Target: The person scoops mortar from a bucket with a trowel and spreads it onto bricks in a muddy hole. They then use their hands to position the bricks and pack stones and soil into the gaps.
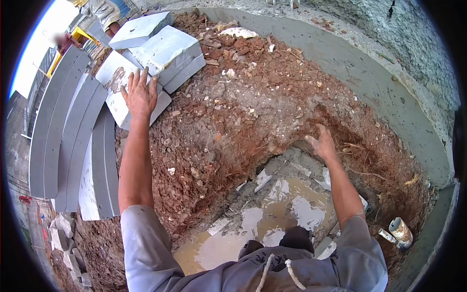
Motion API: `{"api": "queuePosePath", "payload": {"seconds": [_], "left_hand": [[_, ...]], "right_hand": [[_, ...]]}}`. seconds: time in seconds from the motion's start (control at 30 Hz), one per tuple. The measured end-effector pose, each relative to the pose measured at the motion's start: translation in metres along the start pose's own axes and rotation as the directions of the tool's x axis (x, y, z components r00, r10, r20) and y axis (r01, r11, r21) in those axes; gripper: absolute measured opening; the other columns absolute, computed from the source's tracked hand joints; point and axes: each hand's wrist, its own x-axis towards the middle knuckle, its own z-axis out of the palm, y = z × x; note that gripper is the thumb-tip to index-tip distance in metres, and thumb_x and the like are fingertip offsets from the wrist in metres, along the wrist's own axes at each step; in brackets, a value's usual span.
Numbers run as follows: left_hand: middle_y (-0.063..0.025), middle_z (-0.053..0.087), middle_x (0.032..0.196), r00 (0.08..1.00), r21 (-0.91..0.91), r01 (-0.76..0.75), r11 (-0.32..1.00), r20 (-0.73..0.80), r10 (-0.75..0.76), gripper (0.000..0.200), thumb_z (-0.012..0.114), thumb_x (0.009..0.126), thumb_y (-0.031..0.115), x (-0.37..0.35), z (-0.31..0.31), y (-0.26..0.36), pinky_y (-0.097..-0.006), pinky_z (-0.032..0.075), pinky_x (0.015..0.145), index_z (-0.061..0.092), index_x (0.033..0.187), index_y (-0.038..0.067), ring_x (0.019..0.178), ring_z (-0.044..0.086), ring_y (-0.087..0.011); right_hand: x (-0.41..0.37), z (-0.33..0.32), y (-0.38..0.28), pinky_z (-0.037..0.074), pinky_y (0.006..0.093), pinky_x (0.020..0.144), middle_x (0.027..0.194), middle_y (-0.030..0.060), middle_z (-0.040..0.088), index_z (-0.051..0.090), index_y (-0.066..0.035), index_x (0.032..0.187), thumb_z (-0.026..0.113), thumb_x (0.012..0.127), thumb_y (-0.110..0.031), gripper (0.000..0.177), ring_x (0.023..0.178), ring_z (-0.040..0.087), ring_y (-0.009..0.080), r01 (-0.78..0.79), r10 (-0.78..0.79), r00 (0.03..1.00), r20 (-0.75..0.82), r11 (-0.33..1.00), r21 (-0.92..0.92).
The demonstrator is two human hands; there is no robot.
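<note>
My left hand point(140, 93) reaches forward with its fingers spread over a pale grey block point(116, 104), fingertips at the block's top face, which has a smear of brown soil. Right behind that block lies a thicker pale block point(168, 51), and another flat one point(140, 30) leans beyond it. My right hand point(322, 143) is held out above the dug edge of the red soil point(272, 112), its fingers apart and nothing in them.
Muddy water point(279, 207) fills the pit around my feet. More grey blocks point(78, 141) stand stacked at left. A grey plastered wall point(360, 73) curves along the right. Two pipe stubs point(401, 232) stick out at lower right. People point(104, 14) are at upper left.
</note>
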Motion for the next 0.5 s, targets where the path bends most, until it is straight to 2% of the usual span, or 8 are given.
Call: {"api": "queuePosePath", "payload": {"seconds": [0.07,0.13,0.2,0.27,0.33,0.37,0.4,0.5], "left_hand": [[-0.0093,0.041,0.147,0.995,0.004,0.072,0.997,0.067,-0.073,0.055,0.040,0.095,0.055,0.013,0.032,-0.023,-0.0556,0.018,0.113,0.045,0.141,0.024,0.140,0.031,-0.0268],[-0.0096,0.041,0.147,0.985,0.008,0.132,0.991,0.111,-0.132,0.057,0.036,0.095,0.058,0.024,0.053,-0.024,-0.0544,0.020,0.113,0.043,0.142,0.027,0.139,0.032,-0.0275],[-0.0098,0.042,0.147,0.975,0.013,0.176,0.984,0.139,-0.176,0.058,0.034,0.095,0.061,0.023,0.055,-0.016,-0.0532,0.023,0.113,0.041,0.143,0.029,0.138,0.034,-0.0284],[-0.0104,0.045,0.144,0.983,0.079,0.147,0.986,0.102,-0.155,0.057,0.038,0.093,0.061,0.025,0.052,-0.013,-0.0464,0.031,0.109,0.043,0.142,0.031,0.135,0.039,-0.0284],[-0.0114,0.049,0.140,0.987,0.135,0.142,0.981,0.057,-0.151,0.056,0.040,0.094,0.060,0.022,0.053,-0.009,-0.0396,0.038,0.105,0.046,0.140,0.028,0.131,0.044,-0.0295],[-0.0089,0.052,0.138,0.989,0.160,0.146,0.976,0.002,-0.149,0.054,0.045,0.092,0.058,0.022,0.057,-0.009,-0.0374,0.041,0.103,0.049,0.138,0.029,0.129,0.047,-0.0276],[-0.0076,0.052,0.137,0.989,0.155,0.148,0.977,-0.003,-0.150,0.053,0.046,0.092,0.058,0.022,0.061,-0.009,-0.0370,0.041,0.102,0.050,0.137,0.030,0.129,0.047,-0.0266],[-0.0021,0.054,0.136,0.985,0.152,0.171,0.974,-0.043,-0.166,0.050,0.052,0.089,0.057,0.020,0.068,-0.014,-0.0347,0.044,0.100,0.053,0.134,0.035,0.126,0.050,-0.0224]], "right_hand": [[0.056,-0.001,-0.040,0.039,0.0443,0.105,0.137,0.0269,0.043,0.040,-0.010,0.139,0.072,0.082,-0.039,0.072,0.126,0.045,0.0404,0.141,-0.140,0.989,-0.047,0.990,0.023],[0.105,-0.016,-0.105,0.038,0.0439,0.106,0.138,0.0241,0.043,0.041,-0.010,0.140,0.070,0.084,-0.038,0.069,0.126,0.045,0.0394,0.224,-0.229,0.972,-0.054,0.970,-0.089],[0.167,-0.019,-0.163,0.037,0.0430,0.107,0.137,0.0219,0.046,0.043,-0.011,0.139,0.068,0.085,-0.039,0.065,0.127,0.045,0.0376,0.267,-0.270,0.959,-0.081,0.962,-0.052],[0.231,-0.017,-0.217,0.036,0.0429,0.108,0.137,0.0209,0.047,0.044,-0.012,0.139,0.065,0.087,-0.041,0.064,0.128,0.045,0.0364,0.384,-0.393,0.914,-0.099,0.918,-0.101],[0.316,0.001,-0.266,0.037,0.0429,0.108,0.137,0.0213,0.048,0.044,-0.013,0.140,0.063,0.087,-0.044,0.064,0.129,0.045,0.0343,0.382,-0.389,0.920,-0.051,0.917,-0.114],[0.348,0.013,-0.286,0.037,0.0428,0.108,0.139,0.0202,0.046,0.043,-0.012,0.141,0.063,0.086,-0.045,0.067,0.130,0.044,0.0333,0.384,-0.405,0.911,-0.082,0.903,-0.192],[0.377,0.023,-0.308,0.037,0.0427,0.108,0.142,0.0192,0.044,0.041,-0.012,0.142,0.063,0.085,-0.046,0.070,0.130,0.044,0.0323,0.387,-0.428,0.896,-0.120,0.883,-0.264],[0.452,0.062,-0.344,0.040,0.0418,0.104,0.138,0.0190,0.049,0.052,-0.009,0.134,0.065,0.082,-0.049,0.067,0.127,0.049,0.0309,0.491,-0.527,0.850,-0.029,0.809,-0.324]]}}
